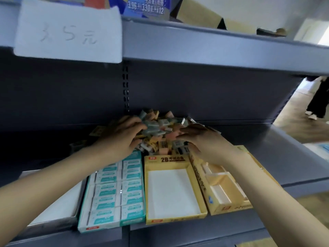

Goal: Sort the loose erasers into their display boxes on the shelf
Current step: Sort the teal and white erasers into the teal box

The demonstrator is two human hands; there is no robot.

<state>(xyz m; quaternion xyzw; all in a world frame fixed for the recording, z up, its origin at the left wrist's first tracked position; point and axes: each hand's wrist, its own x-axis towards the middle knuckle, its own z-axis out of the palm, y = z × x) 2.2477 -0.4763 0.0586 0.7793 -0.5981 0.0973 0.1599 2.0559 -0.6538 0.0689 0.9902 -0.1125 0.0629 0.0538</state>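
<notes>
**Both hands in the eraser pile, boxes waiting at the shelf lip**

Nearest, along the front edge of the shelf [293, 152], four display boxes sit side by side, likely so each can be filled from above. A pale box [58, 209] at far left shows a bare white floor. The teal box [114, 191] beside it is packed with wrapped erasers in neat rows. The yellow box [173, 189] marked 2B is empty, and the orange box [222, 186], angled to the right, shows only its dividers.

Behind them the loose erasers [160, 129] lie heaped against the back panel, touching the rear ends of the boxes. The left hand [122, 136] has its fingers curled into the heap's left side; whether it grips anything I cannot tell. The right hand [201, 139] lies flat, fingers spread over the pile's right side.

Room is tight: the upper shelf [213, 49] overhangs, so lifting out likely means drawing back low over the boxes. To the right the shelf is bare.
</notes>
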